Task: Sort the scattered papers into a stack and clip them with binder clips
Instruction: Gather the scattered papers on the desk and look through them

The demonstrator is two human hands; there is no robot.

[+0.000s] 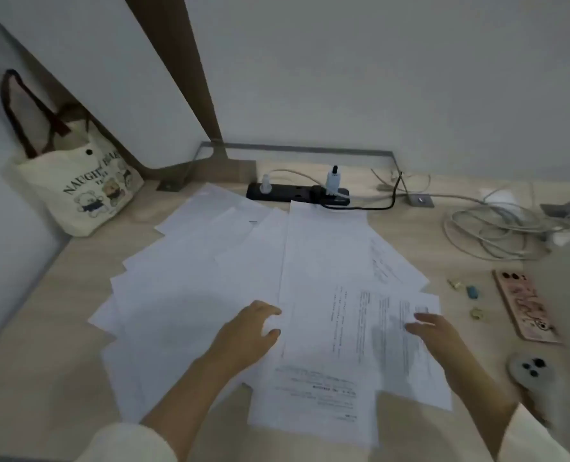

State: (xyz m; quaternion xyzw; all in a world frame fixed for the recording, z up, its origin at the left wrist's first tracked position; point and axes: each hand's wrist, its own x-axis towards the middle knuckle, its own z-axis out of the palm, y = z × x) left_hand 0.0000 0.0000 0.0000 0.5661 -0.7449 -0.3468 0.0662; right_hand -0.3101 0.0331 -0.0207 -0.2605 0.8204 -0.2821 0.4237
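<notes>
While the table is spread from left edge to centre with loose white papers, almost nothing of the job looks done — the sheets fan out at differing angles, overlapping, with no squared stack anywhere. A long sheet lies on top near the middle, reaching toward the power strip at the back. Both hands rest on the near part of the spread: the left hand lies flat with fingers loosely curled at that sheet's left edge, the right hand lies open and flat on the printed pages to the right; neither pinches anything that I can make out. Gathering and aligning all remain. The binder clips — small, apparently three, gold and blue — sit untouched on bare table to the right, just beside a pink phone case, well apart from the papers.
</notes>
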